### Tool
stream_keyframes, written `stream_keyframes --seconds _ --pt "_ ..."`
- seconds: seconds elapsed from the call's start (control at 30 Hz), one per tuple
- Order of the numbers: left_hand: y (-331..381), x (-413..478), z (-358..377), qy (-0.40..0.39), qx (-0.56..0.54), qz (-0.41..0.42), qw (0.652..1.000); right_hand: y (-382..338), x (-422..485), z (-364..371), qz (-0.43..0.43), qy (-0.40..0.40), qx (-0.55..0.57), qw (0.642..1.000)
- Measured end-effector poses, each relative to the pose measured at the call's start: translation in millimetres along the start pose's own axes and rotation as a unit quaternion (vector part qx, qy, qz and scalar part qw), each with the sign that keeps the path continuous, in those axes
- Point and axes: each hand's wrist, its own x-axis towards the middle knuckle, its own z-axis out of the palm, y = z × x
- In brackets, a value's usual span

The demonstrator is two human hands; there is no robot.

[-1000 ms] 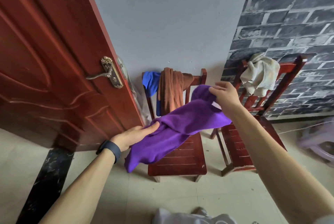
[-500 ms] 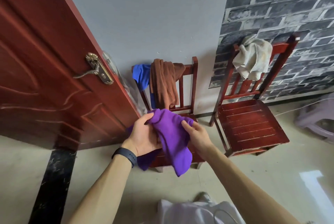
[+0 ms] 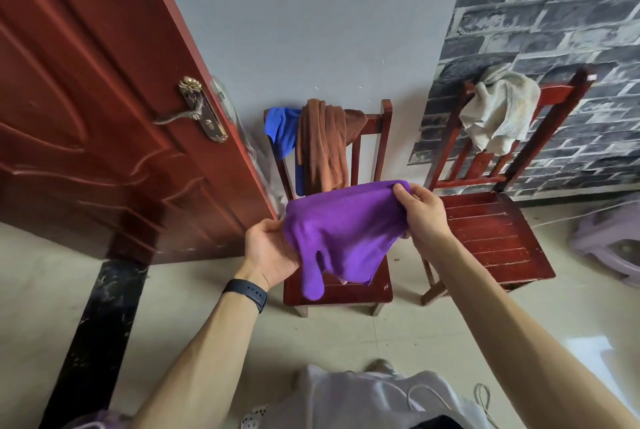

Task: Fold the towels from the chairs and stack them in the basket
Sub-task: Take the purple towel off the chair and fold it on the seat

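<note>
Grey wall dead ahead, brick-pattern wall to the right, red-brown door with brass handle standing open on the left. Pale tile floor, black strip running under the door. Two red wooden chairs stand against the walls. Door-side chair has a blue towel and a brown towel draped over its backrest, touching each other. Brick-side chair has an off-white towel bunched on its top rail. Purple towel is in the air in front of the door-side chair, above its seat, stretched between both hands; lower part sags and one corner droops down. Left hand, dark wristband on that wrist, grips the towel's left edge: thumb on top, fingers hidden under the cloth. Right hand pinches the upper right edge, thumb and fingers curled over the fabric, and sits higher than the left. Lilac plastic stool is on the floor at the far right, near the brick-side chair.
</note>
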Motion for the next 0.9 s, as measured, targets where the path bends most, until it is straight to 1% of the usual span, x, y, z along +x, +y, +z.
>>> stream_keyframes --seconds 0.03,0.1,0.17,0.3,0.4,0.5,0.6,0.67,0.73,0.8,0.9 --pt "-1 2 1 0.007 0.007 0.005 1.0 -3 4 -3 0.0 0.018 0.006 1.0" --pt "0 8 -1 0.046 0.076 0.004 0.996 -10 8 -7 -0.001 0.048 0.022 0.999" --pt "4 13 -9 0.072 0.139 -0.04 0.987 -12 11 -10 -0.01 0.052 0.017 0.998" --pt "7 11 -21 0.101 0.237 -0.138 0.956 -13 9 -7 -0.025 0.027 -0.027 0.999" --pt "5 8 -26 0.127 0.279 -0.194 0.932 -12 8 -4 -0.025 0.023 -0.02 0.999" --pt "4 12 -37 0.191 0.282 -0.209 0.917 -8 6 -7 0.0 0.003 -0.017 1.0" --pt "0 14 -46 0.208 0.329 -0.225 0.893 -7 6 -12 0.04 -0.04 -0.005 0.998" --pt "-3 16 -49 0.202 0.369 -0.222 0.88 -8 6 -16 0.08 -0.068 0.008 0.994" --pt "-4 20 -51 0.18 0.393 -0.202 0.879 -7 7 -21 0.104 -0.084 0.014 0.991" --pt "1 24 -53 0.157 0.39 -0.163 0.893 -5 9 -26 0.104 -0.083 0.01 0.991" --pt "18 25 -53 0.123 0.349 -0.073 0.926 -4 12 -35 0.106 -0.075 0.015 0.991"
